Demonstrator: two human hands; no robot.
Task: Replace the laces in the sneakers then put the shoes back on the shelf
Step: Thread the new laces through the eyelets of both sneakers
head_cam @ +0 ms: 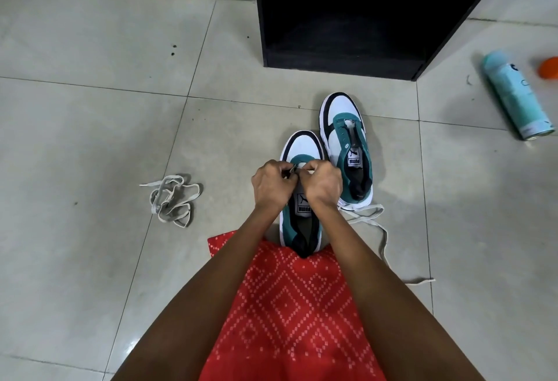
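Left hand [273,186] and right hand [323,184] both pinched a lace [291,170] at the near sneaker's [302,145] front eyelets; a second lace [172,199] lay to its left.

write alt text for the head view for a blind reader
The left hand and right hand pinch a lace at the front eyelets of the nearer teal sneaker. The other sneaker sits unlaced beside it, a bundled lace lies left, a black shelf beyond.
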